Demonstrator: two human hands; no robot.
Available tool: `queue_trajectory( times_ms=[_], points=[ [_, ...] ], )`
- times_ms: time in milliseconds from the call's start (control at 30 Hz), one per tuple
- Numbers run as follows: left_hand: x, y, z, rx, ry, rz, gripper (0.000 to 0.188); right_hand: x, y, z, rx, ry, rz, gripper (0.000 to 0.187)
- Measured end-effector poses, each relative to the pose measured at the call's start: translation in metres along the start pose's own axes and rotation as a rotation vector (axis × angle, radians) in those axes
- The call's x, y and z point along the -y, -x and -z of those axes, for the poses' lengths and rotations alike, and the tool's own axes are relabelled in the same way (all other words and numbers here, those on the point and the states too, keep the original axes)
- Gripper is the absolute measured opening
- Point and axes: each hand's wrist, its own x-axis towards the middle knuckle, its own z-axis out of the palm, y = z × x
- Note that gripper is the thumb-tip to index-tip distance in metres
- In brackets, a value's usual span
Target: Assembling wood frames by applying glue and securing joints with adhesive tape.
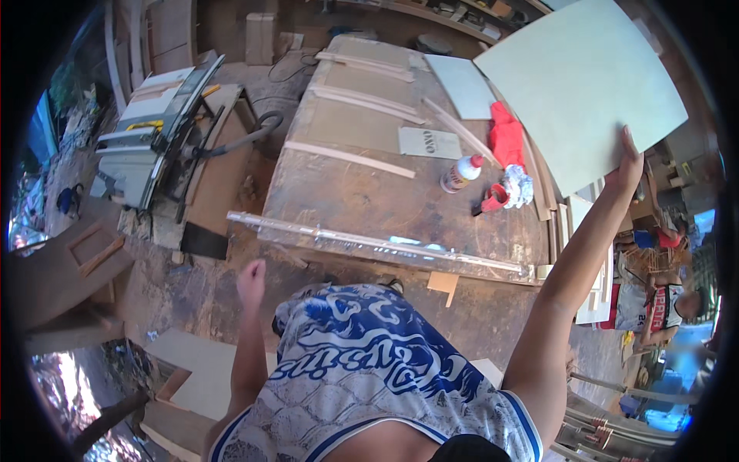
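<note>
My right hand (pixel 630 168) grips the lower right edge of a large pale panel (pixel 581 85), with the thumb flat on its near face. The panel is raised and tilted over the workbench's far right corner, hiding part of what lies behind it. My left hand (pixel 251 282) hangs by my left side, off the near edge of the workbench (pixel 369 196). Its fingers are curled in, and nothing shows in them. On the bench stand a white bottle with a red cap (pixel 462 174) and a red cup (pixel 494 199) beside a crumpled cloth (pixel 517 187).
Several wooden strips (pixel 350 158) and a long strip (pixel 377 240) lie across the bench. A red cloth (pixel 506 135), a stencil plate (pixel 429 142) and another pale panel (pixel 462 83) are there too. A table saw (pixel 146 146) with a hose stands left. Another person (pixel 654 308) is at right.
</note>
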Motion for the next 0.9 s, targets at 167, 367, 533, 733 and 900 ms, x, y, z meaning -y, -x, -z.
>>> queue_trajectory(
  times_ms=[167, 367, 533, 733, 900],
  points=[
    [-0.051, -0.033, 0.019, -0.066, 0.095, -0.194, 0.033, -0.052, 0.097, -0.045, 0.065, -0.131, -0.316, 0.057],
    [-0.102, -0.035, 0.017, -0.078, 0.340, -0.279, 0.032, -0.137, 0.246, -0.129, 0.379, -0.034, -0.663, 0.058],
    [-0.126, -0.018, 0.029, 0.004, 0.567, -0.201, 0.033, -0.172, 0.304, -0.166, 0.449, -0.261, -0.822, 0.055],
    [-0.149, -0.005, 0.035, 0.100, 0.808, -0.148, 0.037, -0.189, 0.325, -0.187, 0.534, -0.317, -0.944, 0.058],
    [-0.160, 0.003, 0.042, 0.179, 0.885, -0.220, 0.039, -0.191, 0.326, -0.203, 0.518, -0.259, -0.908, 0.054]
  ],
)
